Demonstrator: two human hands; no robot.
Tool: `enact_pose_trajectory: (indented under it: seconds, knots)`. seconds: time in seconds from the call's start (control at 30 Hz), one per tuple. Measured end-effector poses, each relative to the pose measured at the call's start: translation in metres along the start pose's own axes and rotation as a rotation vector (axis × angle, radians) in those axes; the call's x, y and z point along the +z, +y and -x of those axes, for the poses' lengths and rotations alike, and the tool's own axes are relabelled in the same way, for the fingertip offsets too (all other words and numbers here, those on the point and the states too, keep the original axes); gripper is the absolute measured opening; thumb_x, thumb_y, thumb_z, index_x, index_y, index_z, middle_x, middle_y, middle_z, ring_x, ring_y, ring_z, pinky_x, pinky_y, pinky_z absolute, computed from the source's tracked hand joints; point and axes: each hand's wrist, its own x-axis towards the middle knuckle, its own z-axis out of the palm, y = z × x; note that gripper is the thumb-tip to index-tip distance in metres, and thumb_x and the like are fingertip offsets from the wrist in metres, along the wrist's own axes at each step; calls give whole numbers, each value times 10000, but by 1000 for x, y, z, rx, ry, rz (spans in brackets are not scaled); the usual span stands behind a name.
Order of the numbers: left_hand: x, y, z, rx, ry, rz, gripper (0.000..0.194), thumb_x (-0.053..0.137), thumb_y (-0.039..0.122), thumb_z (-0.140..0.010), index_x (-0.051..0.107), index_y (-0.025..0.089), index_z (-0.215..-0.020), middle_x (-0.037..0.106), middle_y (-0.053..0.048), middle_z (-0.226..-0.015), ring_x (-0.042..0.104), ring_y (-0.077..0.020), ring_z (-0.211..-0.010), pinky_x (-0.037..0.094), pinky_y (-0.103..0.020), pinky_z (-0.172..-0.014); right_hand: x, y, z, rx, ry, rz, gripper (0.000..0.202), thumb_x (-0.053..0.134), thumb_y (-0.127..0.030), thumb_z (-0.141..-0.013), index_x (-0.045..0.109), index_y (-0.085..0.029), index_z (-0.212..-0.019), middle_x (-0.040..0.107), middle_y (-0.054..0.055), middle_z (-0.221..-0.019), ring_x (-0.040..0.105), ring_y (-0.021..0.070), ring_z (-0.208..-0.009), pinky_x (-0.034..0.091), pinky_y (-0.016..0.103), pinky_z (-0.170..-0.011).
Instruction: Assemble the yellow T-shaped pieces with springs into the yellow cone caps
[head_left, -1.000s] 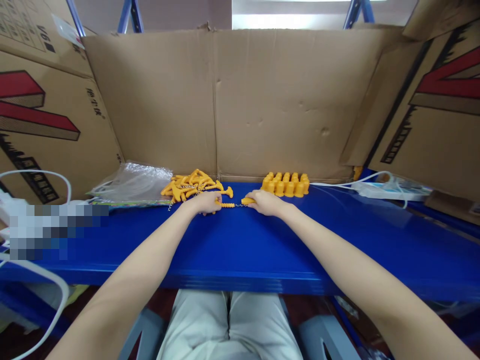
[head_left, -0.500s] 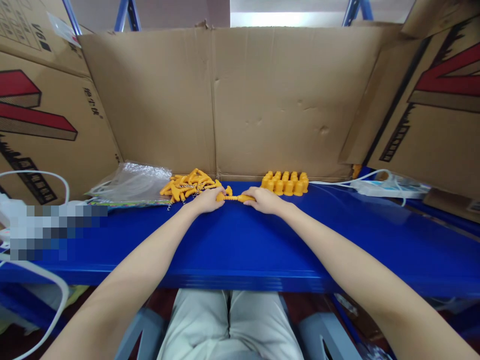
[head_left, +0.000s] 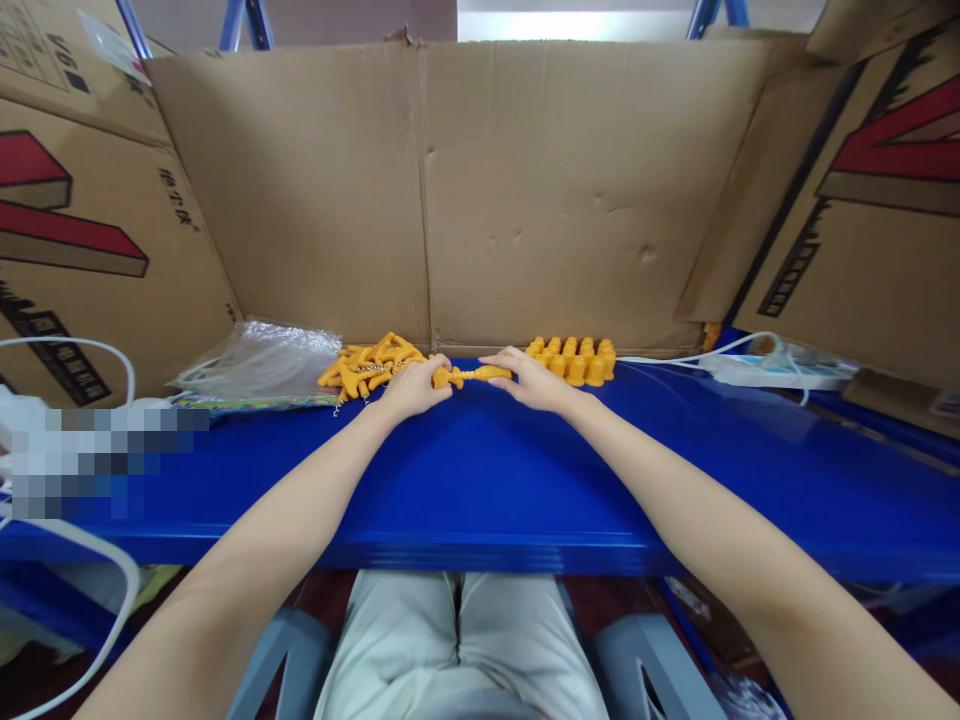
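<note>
Between my hands an orange piece [head_left: 469, 375] with a thin ridged middle lies level above the blue table [head_left: 480, 480]. My left hand [head_left: 415, 388] is closed on its left end. The fingers of my right hand [head_left: 531, 380] pinch its right end from behind and in front. Just left of my left hand is a pile of orange parts [head_left: 360, 370] with small metal chains. Orange bell-shaped cups [head_left: 576, 362] stand in rows right behind my right hand.
A clear plastic bag [head_left: 277, 360] lies at the back left. White power strips with cables [head_left: 780, 370] are at the right. A tall cardboard sheet [head_left: 480, 200] closes off the back, with printed boxes [head_left: 67, 280] at both sides.
The orange piece has turned in my hands, with its small side knob now lower and nearer me. The fingers of my right hand have shifted on its end. The view has tilted slightly.
</note>
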Motion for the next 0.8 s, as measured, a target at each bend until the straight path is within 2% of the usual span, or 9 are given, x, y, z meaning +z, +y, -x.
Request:
enact_pose_trajectory:
  seconds: [0.13, 0.23, 0.33, 0.37, 0.43, 0.53, 0.63, 0.8]
  knots:
    - [-1, -4, -2, -57, -4, -3, 246, 602, 267, -717, 603, 214, -958, 617, 4, -697, 568, -187, -680, 366, -266, -625, -1, 5, -1, 142, -16, -180, 482, 695, -182, -773, 529, -146, -1225, 573, 131, -1216, 626, 194, -1004, 506, 386, -925]
    - [-1, -8, -3, -77, -23, 90, 226, 600, 234, -710, 597, 206, -934, 619, 24, -638, 571, -173, -644, 378, -259, -625, -3, 6, -1, 242, -36, -381, 375, 712, -173, -755, 543, -159, -1090, 635, 86, -1094, 660, 159, -906, 534, 330, -846]
    - [-1, -8, -2, -61, -5, 96, 211, 611, 223, -687, 595, 205, -896, 618, 31, -627, 569, -170, -648, 368, -256, -615, -6, 2, 0, 339, -61, -525, 227, 706, -311, -810, 573, -155, -907, 680, 54, -881, 679, 139, -776, 535, 281, -779]
    - [-1, -8, -2, -56, -1, 91, 210, 613, 224, -681, 596, 205, -889, 612, 32, -623, 566, -170, -647, 363, -256, -611, -7, 0, 0, 376, -75, -557, 246, 661, -383, -854, 573, -153, -851, 682, 50, -812, 675, 128, -708, 533, 257, -728]
    - [-1, -5, -2, -49, -8, 103, 217, 611, 230, -680, 599, 204, -895, 597, 37, -609, 558, -167, -636, 360, -256, -607, -9, -4, 1, 457, -101, -590, 402, 520, -511, -931, 563, -149, -761, 662, 45, -673, 633, 103, -556, 496, 207, -582]
    - [-1, -1, -2, -62, -20, 133, 225, 611, 229, -678, 601, 203, -902, 578, 43, -592, 545, -159, -613, 363, -250, -601, -9, -9, 2, 567, -104, -609, 553, 386, -603, -956, 552, -149, -688, 574, 15, -501, 501, 68, -386, 375, 175, -406]
    - [-1, 0, -3, -82, -9, 141, 221, 623, 217, -671, 601, 197, -890, 571, 45, -589, 533, -150, -598, 358, -243, -592, -6, -13, 1, 647, -94, -661, 589, 349, -622, -956, 544, -153, -658, 478, -20, -410, 388, 51, -315, 295, 167, -338]
    - [-3, 1, -4, -102, -5, 109, 235, 655, 276, -695, 604, 198, -910, 562, 47, -581, 517, -142, -583, 340, -240, -582, -3, -17, -2, 754, -118, -722, 629, 281, -638, -960, 523, -155, -639, 436, -24, -387, 329, 42, -291, 227, 157, -303]
